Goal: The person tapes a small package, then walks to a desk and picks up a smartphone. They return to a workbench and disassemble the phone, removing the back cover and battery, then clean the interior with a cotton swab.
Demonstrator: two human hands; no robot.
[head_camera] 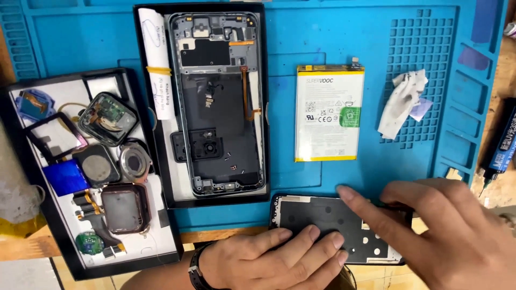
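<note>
At the far left, a black tray [64, 258] with a white floor holds many small watch parts: a blue square piece [65, 177], round and square watch cases [107, 119], and a little green board [88, 243]. Just to its right sits a tall black box lid [144, 107]. Inside it lies an opened phone frame [220, 102] with its insides showing, and a rolled white paper [157, 64] with a yellow rubber band around it lies next to the frame. All of this sits on a blue work mat [333, 32].

Near the bottom, the left hand [269, 258] has a dark watch on its wrist. It lies flat with its fingers stretched out, pressing down on the left part of a black phone screen panel [322, 215]. The panel lies at the front edge of the mat, back side up. The hand grips nothing.

Above the panel, well apart from it, a white and yellow phone battery [329, 113] lies flat on the mat. Farther right lies a crumpled white wipe [403, 102].

The right hand [435, 225] is open with its fingers spread. Its fingertips rest on the right part of the panel, and it grips nothing. A dark glue tube [502, 145] lies at the far right edge.
</note>
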